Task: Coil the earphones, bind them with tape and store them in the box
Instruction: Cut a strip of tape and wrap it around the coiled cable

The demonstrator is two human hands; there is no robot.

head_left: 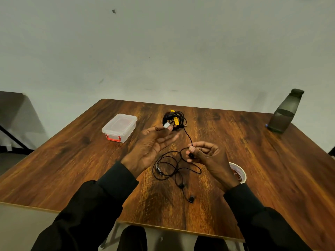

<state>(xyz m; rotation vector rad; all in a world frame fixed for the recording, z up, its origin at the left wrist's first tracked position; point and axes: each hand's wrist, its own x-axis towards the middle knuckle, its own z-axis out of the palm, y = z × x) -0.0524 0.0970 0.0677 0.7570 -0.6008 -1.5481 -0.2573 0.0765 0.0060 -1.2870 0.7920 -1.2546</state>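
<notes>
Coiling is barely begun: the right hand [204, 154] pinches the earphones [174, 169] lying loose at table centre, the left hand [155, 140] pinches tape [166, 125], box [119, 127] shut at ten o'clock.

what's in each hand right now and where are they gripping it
Left hand: a small white piece, likely tape, pinched at its edge by thumb and fingertip. Right hand: the earphone cable, pinched partway along.
</notes>
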